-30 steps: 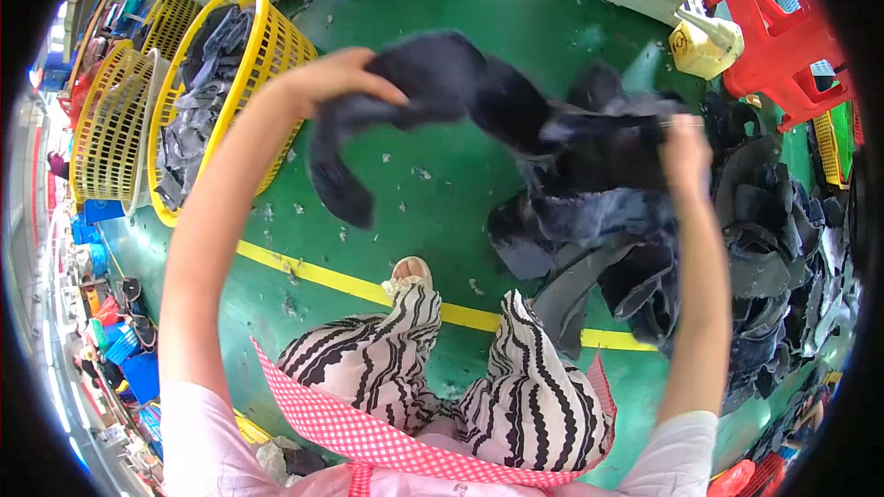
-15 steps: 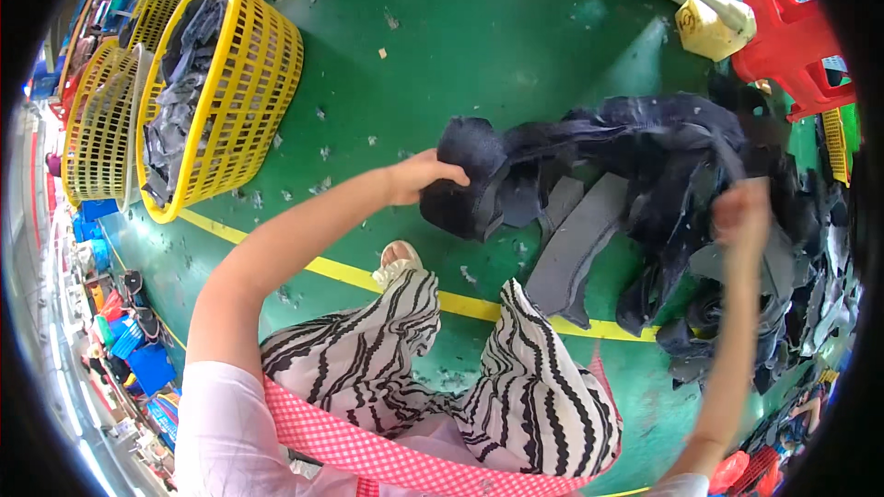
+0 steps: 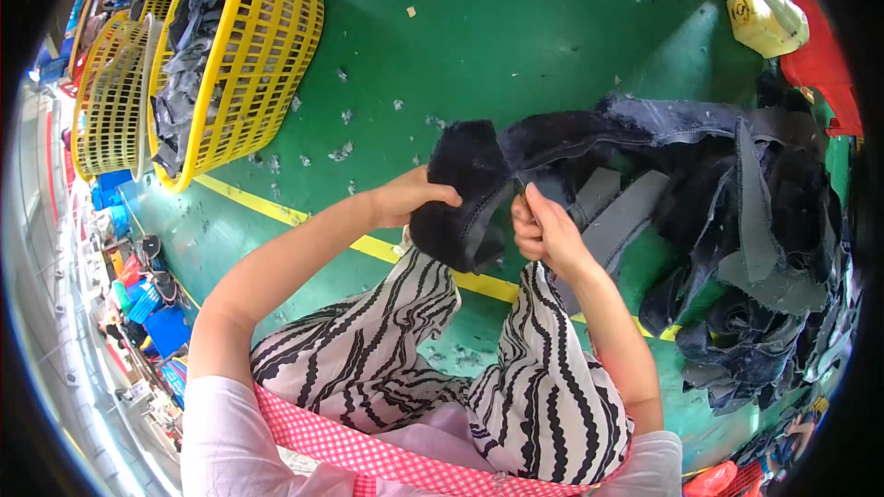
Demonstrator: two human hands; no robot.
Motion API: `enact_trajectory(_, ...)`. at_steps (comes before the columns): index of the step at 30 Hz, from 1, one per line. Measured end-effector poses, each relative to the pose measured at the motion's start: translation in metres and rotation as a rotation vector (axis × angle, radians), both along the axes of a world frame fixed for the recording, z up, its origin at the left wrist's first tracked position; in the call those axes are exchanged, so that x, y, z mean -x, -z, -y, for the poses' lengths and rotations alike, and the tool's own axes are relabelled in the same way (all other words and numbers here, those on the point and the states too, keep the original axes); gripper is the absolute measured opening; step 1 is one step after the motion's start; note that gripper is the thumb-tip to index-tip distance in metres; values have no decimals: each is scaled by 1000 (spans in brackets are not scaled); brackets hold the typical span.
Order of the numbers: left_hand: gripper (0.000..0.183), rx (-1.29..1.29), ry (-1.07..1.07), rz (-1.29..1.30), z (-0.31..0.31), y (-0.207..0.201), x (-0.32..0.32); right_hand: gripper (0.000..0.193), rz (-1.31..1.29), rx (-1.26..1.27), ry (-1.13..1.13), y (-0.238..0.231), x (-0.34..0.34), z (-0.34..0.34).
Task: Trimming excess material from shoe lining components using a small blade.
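Note:
My left hand (image 3: 416,198) is closed on a dark fuzzy fabric piece (image 3: 458,186) with a stitched edge, its thumb lying on top. From this piece a long strip of joined dark fabric (image 3: 635,121) runs off to the right. Close beside the held piece, my right hand (image 3: 551,228) is closed with its thumb uppermost. A thin dark tip shows at its fingers, against the join of piece and strip; too small to tell its kind. Grey fabric strips (image 3: 626,216) lie on the floor beyond the right hand.
A heap of dark and grey fabric pieces (image 3: 750,340) lies at right. A yellow basket (image 3: 262,64) of scraps stands at upper left, other baskets (image 3: 106,101) behind it. A red stool (image 3: 820,51) is at upper right. Lint dots the green floor (image 3: 516,28).
My right hand has come leftward from the fabric heap to the join beside my left hand. The grey strip it was at now hangs over the heap. My left hand still holds the fabric.

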State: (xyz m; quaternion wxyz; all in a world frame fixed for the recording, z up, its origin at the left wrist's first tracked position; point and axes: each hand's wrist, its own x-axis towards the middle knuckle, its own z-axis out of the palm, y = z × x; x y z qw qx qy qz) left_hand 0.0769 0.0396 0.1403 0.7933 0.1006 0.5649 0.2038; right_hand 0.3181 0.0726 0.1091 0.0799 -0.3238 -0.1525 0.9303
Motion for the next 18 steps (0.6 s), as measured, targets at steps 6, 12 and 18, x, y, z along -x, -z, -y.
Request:
enact_trajectory(6,49,-2,85,32,-16,-5,-6,42,-23,37,-12,-1,-16,3)
enact_trajectory(12,48,48,129,63,-21,-10,-12,43,-75,60,19,-3,-17,-1)
enact_trajectory(18,51,25,139,90,-25,-2,-9,43,-154,181,-2,-6,-26,-1)
